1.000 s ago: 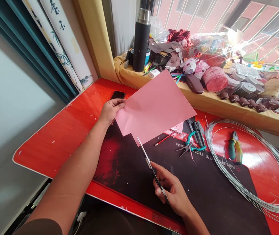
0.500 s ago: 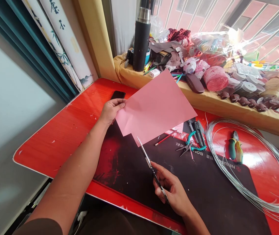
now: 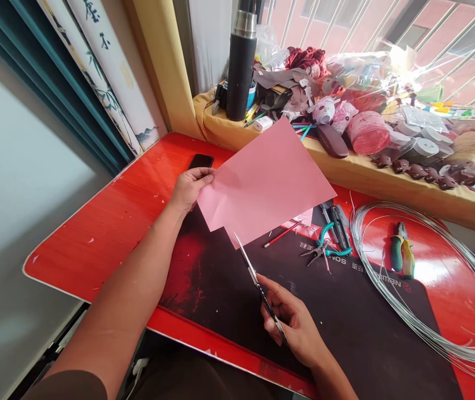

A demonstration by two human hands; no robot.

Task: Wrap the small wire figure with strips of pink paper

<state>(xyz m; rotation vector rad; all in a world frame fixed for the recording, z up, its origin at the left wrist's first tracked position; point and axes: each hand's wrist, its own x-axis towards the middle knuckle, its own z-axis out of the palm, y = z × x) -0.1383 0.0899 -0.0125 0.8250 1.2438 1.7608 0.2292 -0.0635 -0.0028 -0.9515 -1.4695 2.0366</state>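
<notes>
My left hand [image 3: 189, 189] pinches the left edge of a pink sheet of paper [image 3: 268, 180], thumb on top. The sheet is held up over the table, tilted, with a step-shaped notch in its lower left edge. In my right hand [image 3: 289, 319] is a pair of scissors [image 3: 258, 286], fingers closed round the dark handles. The blades look nearly together, and their tips lie at the sheet's lower corner beside the notch. Whether the blades have paper between them I cannot tell.
A black mat [image 3: 337, 328] covers part of the red table [image 3: 108, 222]. Teal-handled pliers [image 3: 324, 247], a utility knife [image 3: 339, 225], a red pencil [image 3: 283, 234], coiled wire [image 3: 424, 322] and yellow-green pliers [image 3: 403, 253] lie to the right. Behind are a phone [image 3: 201, 161], a black thermos [image 3: 241, 72] and a cluttered sill.
</notes>
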